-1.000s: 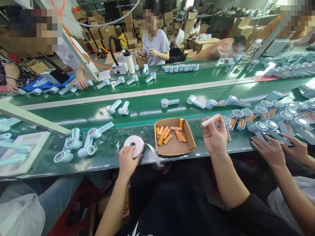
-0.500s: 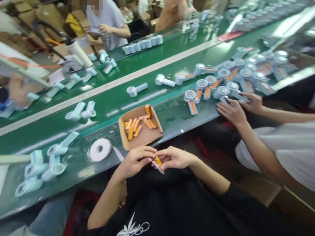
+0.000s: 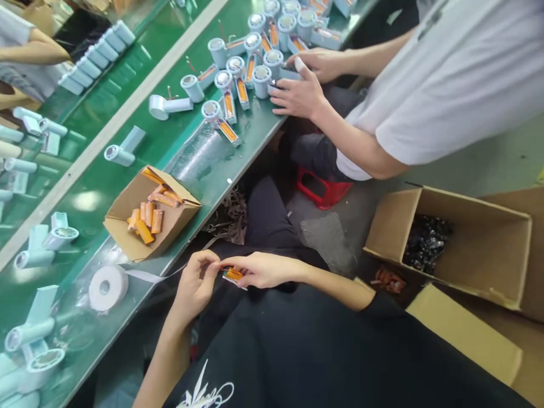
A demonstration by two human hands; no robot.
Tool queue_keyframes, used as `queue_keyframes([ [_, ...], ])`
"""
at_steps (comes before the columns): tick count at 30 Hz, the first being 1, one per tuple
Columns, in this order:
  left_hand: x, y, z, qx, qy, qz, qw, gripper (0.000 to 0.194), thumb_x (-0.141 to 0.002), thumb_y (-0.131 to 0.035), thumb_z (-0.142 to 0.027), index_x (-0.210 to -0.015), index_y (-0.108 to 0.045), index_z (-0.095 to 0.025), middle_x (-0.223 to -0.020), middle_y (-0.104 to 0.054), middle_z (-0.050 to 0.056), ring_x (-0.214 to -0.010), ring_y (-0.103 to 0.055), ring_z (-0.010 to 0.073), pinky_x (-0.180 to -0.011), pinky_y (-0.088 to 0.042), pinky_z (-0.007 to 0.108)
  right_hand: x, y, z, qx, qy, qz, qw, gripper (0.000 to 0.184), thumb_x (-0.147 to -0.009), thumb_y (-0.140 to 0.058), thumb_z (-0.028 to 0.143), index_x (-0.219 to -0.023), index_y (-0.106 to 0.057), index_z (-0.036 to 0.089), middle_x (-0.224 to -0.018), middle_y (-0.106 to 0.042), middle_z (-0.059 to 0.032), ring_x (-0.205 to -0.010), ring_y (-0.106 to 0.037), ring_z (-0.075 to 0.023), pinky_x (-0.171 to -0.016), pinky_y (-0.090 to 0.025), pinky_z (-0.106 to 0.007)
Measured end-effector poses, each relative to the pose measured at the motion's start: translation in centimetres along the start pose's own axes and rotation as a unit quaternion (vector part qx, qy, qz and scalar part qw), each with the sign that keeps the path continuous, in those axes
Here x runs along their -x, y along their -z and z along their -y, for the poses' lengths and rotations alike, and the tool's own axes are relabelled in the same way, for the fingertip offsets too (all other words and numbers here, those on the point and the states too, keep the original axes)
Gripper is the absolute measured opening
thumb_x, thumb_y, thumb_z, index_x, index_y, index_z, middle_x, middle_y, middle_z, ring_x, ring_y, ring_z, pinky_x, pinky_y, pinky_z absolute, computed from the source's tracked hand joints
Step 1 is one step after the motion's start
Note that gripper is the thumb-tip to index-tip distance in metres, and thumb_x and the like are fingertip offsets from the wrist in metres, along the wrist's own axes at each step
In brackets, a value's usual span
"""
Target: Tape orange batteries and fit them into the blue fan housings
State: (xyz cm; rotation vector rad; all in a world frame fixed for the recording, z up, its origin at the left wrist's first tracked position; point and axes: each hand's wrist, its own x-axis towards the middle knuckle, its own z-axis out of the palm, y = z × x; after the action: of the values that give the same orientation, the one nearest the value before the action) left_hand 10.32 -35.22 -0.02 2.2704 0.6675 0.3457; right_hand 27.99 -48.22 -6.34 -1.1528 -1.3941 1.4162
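Observation:
Above my lap, my right hand (image 3: 266, 271) holds a small orange battery (image 3: 233, 274) between thumb and fingers. Whitish material shows along the battery's lower edge, and thin coloured wires seem to be at its left end. My left hand (image 3: 198, 283) is closed in a pinch at that end; what lies between its fingertips is too small to make out. A roll of white tape (image 3: 121, 283) lies on the bench to the left, its loose strip running toward my left hand. Beyond my hands, a cardboard tray (image 3: 174, 233) contains several more orange batteries (image 3: 147, 218).
Light-blue handheld housings (image 3: 123, 148) lie along the green conveyor (image 3: 91, 178), many with orange batteries fitted. At right, a co-worker's hands (image 3: 300, 93) handle one. On the floor are a red stool (image 3: 323, 190) and an open carton (image 3: 480, 243) with dark parts inside.
The view has swung to the right and down, bringing the floor cartons into sight. My left fingertips have shifted to the battery's left end; my right hand keeps its hold.

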Motion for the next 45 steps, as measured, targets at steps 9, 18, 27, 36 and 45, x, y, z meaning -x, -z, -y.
queue_keyframes([
  [9, 2.4, -1.1, -1.4, -0.074, 0.022, 0.030, 0.997, 0.027, -0.101, -0.056, -0.048, -0.106, -0.065, -0.022, -0.085, -0.067, 0.002, -0.074, -0.067, 0.0166, -0.069, -0.058, 0.029, 2.4, -3.0, -2.0, -0.024, 0.090, -0.009, 0.996, 0.065, -0.093, -0.072, 0.016, -0.156, -0.053, 0.020, -0.106, -0.076, -0.0026, -0.087, -0.070, -0.0138, -0.082, -0.050, -0.022],
  [18, 2.4, -0.4, -1.8, -0.132, -0.062, -0.046, 0.988, 0.018, -0.102, -0.055, -0.038, -0.102, -0.063, -0.022, -0.082, -0.065, 0.001, -0.070, -0.064, 0.0151, -0.065, -0.055, 0.027, 0.9, -2.5, -1.0, -0.005, 0.096, 0.012, 0.995, 0.062, -0.088, -0.081, 0.020, -0.146, -0.060, 0.020, -0.095, -0.076, 0.0008, -0.083, -0.072, -0.0135, -0.082, -0.050, -0.022],
  [27, -3.4, 1.3, -2.1, -0.099, -0.124, 0.110, 0.981, 0.028, -0.103, -0.041, -0.024, -0.109, -0.068, -0.022, -0.094, -0.070, 0.006, -0.087, -0.066, 0.0193, -0.081, -0.057, 0.033, -2.3, -2.9, -0.3, -0.241, 0.037, 0.000, 0.970, 0.042, -0.072, -0.090, 0.023, -0.101, -0.060, 0.021, -0.087, -0.077, 0.0010, -0.075, -0.075, -0.0173, -0.077, -0.059, -0.031],
  [36, -8.9, 9.8, 3.5, -0.102, -0.161, -0.021, 0.982, 0.025, -0.104, -0.056, -0.039, -0.117, -0.071, -0.023, -0.109, -0.077, 0.008, -0.104, -0.072, 0.0227, -0.098, -0.057, 0.038, -5.0, -0.8, -2.8, -0.365, -0.032, -0.252, 0.896, 0.066, -0.055, -0.102, 0.033, -0.111, -0.068, 0.026, -0.091, -0.083, -0.0078, -0.080, -0.082, -0.0325, -0.074, -0.066, -0.047],
  [45, -31.0, 17.0, 12.5, -0.366, 0.110, -0.067, 0.921, 0.035, -0.095, -0.071, -0.036, -0.125, -0.075, -0.018, -0.150, -0.060, 0.021, -0.148, -0.040, 0.0492, -0.111, -0.046, 0.069, -10.3, 4.8, -3.1, -0.315, -0.016, -0.301, 0.900, 0.066, -0.049, -0.104, 0.041, -0.107, -0.075, 0.035, -0.092, -0.083, -0.0074, -0.078, -0.081, -0.0372, -0.068, -0.067, -0.052],
])
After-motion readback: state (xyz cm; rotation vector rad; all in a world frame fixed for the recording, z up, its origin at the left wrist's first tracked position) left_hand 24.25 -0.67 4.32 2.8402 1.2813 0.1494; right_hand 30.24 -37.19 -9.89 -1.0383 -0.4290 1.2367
